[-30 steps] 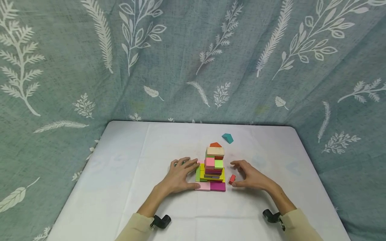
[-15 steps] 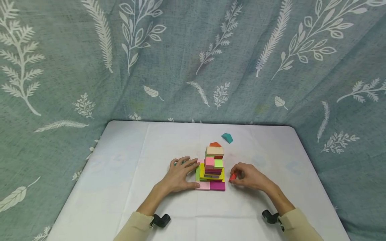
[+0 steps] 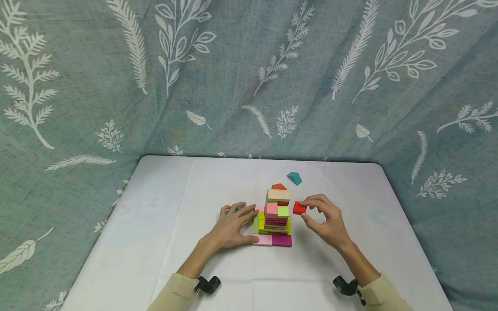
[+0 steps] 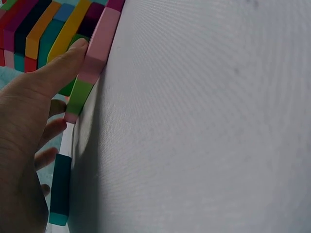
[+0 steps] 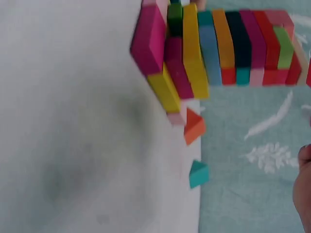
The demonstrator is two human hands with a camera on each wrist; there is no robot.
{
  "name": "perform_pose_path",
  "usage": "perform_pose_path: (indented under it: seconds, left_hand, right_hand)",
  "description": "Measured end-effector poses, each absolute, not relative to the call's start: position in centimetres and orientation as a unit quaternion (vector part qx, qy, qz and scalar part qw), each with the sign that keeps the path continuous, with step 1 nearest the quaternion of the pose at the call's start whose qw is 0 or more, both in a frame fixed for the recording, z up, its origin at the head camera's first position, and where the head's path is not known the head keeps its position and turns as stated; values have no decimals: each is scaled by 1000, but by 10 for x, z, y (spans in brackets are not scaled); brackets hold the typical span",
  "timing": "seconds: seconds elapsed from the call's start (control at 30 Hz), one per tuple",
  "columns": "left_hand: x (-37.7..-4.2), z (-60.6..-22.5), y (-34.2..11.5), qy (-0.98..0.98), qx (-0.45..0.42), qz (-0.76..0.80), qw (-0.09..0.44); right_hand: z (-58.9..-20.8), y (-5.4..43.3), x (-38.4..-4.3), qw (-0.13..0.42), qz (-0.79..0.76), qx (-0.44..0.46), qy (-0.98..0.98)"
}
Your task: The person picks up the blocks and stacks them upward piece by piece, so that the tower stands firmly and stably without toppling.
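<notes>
Many-coloured wooden blocks are stacked into a tower [image 3: 277,211] on the white-covered table. My right hand [image 3: 328,222] pinches a small red block [image 3: 299,208] between thumb and fingers, in the air just right of the tower's upper part. On the left, my left hand [image 3: 229,226] rests beside the base with fingers spread. Its thumb [image 4: 73,56] touches the blocks near a pale pink block [image 4: 102,43] at the bottom. A teal block [image 4: 60,187] stands close to its other fingers. The right wrist view shows only part of the right hand [image 5: 302,189] at its edge.
Behind the tower lie an orange angular block [image 3: 279,186] and a teal angular block [image 3: 294,178]. The white table [image 3: 163,185] ends at a leaf-patterned green curtain [image 3: 233,77] on the far side.
My right hand has closed on the red block and lifted it off the table, away from me, to the height of the tower's upper part. The left hand stays put.
</notes>
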State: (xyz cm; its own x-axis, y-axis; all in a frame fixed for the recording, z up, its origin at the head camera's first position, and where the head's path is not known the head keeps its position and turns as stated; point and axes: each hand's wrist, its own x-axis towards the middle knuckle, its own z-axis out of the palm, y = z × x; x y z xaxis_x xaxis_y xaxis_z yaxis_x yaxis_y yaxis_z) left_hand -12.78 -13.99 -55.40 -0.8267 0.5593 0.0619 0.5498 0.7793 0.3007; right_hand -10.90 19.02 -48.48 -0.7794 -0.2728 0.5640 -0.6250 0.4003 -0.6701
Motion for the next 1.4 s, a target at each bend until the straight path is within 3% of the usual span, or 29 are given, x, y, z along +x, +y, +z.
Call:
perform_pose_path:
  seconds: [0.27, 0.53, 0.8, 1.17, 1.4]
  left_hand:
    - [-127, -554, -139, 943, 293, 154, 17]
    - [-127, -556, -138, 944, 292, 152, 15]
    - [-128, -556, -139, 946, 290, 146, 18]
    - [-126, -554, -139, 944, 292, 155, 15]
    - [-125, -554, -139, 944, 293, 154, 12]
  right_hand:
    - [-475, 169, -102, 221, 471, 371, -769]
    - [-461, 162, -96, 216, 466, 360, -779]
    - [-497, 173, -117, 205, 449, 354, -794]
    - [-497, 166, -123, 215, 453, 376, -779]
    - [-499, 163, -121, 191, 455, 355, -794]
